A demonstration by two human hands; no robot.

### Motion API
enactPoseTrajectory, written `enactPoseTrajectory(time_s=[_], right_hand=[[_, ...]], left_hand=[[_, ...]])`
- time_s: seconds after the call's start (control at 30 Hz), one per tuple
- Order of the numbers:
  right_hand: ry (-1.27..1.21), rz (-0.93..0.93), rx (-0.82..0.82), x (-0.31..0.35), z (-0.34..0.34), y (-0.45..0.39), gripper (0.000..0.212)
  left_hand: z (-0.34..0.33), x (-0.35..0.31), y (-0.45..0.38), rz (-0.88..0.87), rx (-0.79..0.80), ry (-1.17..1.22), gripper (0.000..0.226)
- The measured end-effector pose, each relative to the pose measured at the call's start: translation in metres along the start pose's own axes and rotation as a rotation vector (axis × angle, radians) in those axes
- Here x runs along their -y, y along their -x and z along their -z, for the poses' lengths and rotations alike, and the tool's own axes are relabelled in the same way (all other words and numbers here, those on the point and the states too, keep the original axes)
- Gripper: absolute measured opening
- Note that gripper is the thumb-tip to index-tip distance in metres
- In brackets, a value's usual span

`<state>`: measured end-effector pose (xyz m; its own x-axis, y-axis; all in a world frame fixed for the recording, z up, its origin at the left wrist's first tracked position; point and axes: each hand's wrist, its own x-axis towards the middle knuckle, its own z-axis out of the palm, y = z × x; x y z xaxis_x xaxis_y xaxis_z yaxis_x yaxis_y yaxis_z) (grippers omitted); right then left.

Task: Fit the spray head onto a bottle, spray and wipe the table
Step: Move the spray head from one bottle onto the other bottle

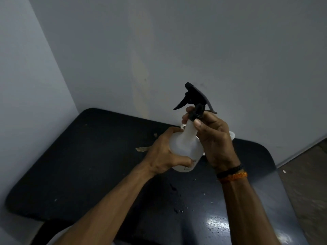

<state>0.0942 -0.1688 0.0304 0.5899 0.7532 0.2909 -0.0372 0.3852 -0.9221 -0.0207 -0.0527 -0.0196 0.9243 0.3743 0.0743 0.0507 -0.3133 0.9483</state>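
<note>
Head view looks down on a translucent white bottle held above the dark table, its long axis near upright and leaning slightly right. On its neck sits the black spray head, nozzle and trigger pointing left. The left hand grasps the bottle's body; the right hand pinches the spray head's collar. The bottle's contents cannot be told. A faint mark near its base is unreadable. Droplets speckle the table.
</note>
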Motion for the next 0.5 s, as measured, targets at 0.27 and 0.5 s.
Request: enactPoseTrajectory(time_s=[0.27, 0.5], right_hand=[[0.033, 0.011, -0.006, 0.001, -0.002, 0.000, 0.031], [0.072, 0.122, -0.118, -0.003, -0.013, -0.001, 0.040]], left_hand=[[0.009, -0.004, -0.002, 0.020, 0.050, 0.023, 0.087], [0.011, -0.009, -0.001, 0.029, 0.023, 0.031, 0.093]])
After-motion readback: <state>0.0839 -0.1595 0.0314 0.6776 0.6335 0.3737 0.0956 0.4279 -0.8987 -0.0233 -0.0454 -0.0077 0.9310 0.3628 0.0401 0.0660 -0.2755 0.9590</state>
